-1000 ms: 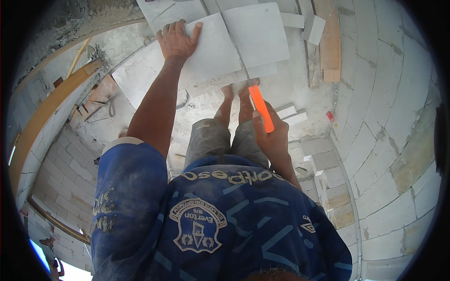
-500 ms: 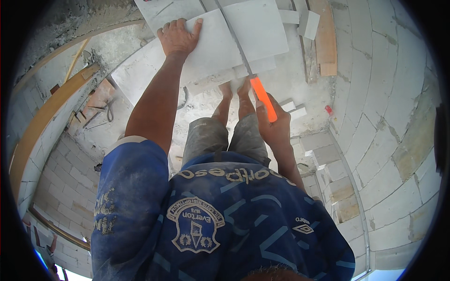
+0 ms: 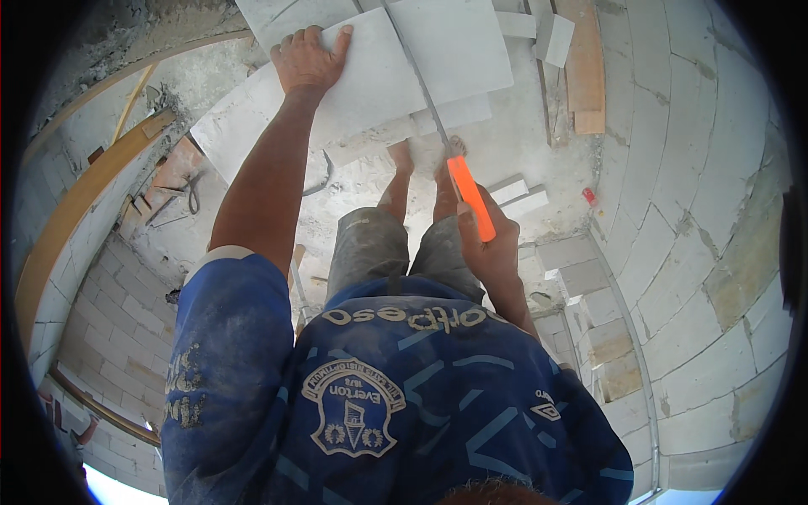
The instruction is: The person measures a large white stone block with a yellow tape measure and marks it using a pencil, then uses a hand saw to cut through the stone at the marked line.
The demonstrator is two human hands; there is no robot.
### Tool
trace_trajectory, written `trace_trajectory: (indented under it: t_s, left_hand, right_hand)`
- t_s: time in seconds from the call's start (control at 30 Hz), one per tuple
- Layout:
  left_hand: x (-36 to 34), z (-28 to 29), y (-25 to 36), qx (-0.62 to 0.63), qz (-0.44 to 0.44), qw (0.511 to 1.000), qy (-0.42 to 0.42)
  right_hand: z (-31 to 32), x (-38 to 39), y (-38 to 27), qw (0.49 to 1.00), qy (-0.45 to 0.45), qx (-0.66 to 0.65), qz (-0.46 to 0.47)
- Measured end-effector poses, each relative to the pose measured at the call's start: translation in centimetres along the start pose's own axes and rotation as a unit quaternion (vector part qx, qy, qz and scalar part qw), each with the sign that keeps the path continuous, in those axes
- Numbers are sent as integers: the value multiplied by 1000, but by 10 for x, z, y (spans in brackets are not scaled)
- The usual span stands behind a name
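Note:
My right hand (image 3: 491, 240) is wrapped round the orange handle of a hand saw (image 3: 471, 198). Its long grey blade runs up and away, lying along a white, light-grey block (image 3: 370, 76), apparently in a cut or along its edge; which one I cannot tell. My left hand (image 3: 309, 59) presses flat on top of that block, fingers spread, to the left of the blade. To the right of the blade lies another pale slab surface (image 3: 467, 50). The far tip of the saw runs out of the picture at the top.
Small offcut blocks (image 3: 526, 199) lie on the dusty floor right of my legs. Wooden boards (image 3: 587, 67) lie at the far right beside a block wall (image 3: 682, 168). A curved-looking timber beam (image 3: 88, 210) stands at left, near scattered tools (image 3: 172, 198). My bare feet are below the block.
The saw and my right hand have drawn back toward my body. My left hand stays on the block; the view has shifted slightly.

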State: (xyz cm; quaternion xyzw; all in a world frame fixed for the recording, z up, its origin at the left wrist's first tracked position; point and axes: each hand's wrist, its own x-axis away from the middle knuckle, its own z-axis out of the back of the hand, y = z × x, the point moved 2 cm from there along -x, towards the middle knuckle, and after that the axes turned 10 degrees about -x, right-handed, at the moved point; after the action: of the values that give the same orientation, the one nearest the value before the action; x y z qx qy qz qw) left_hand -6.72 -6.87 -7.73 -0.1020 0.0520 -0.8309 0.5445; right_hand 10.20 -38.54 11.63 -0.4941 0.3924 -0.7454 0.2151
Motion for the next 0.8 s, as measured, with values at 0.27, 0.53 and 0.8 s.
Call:
trace_trajectory:
  t_s: [0.27, 0.53, 0.8]
  left_hand:
    - [-5, -2, 10, -5, -5, 1000, 16]
    - [0, 0, -1, -14, 8, 1000, 0]
    - [-3, -2, 13, 11, -19, 1000, 1]
  right_hand:
    - [-13, -85, 7, 991, 9, -17, 132]
    - [22, 18, 3, 994, -10, 3, 106]
    - [-19, -70, 15, 998, -6, -25, 60]
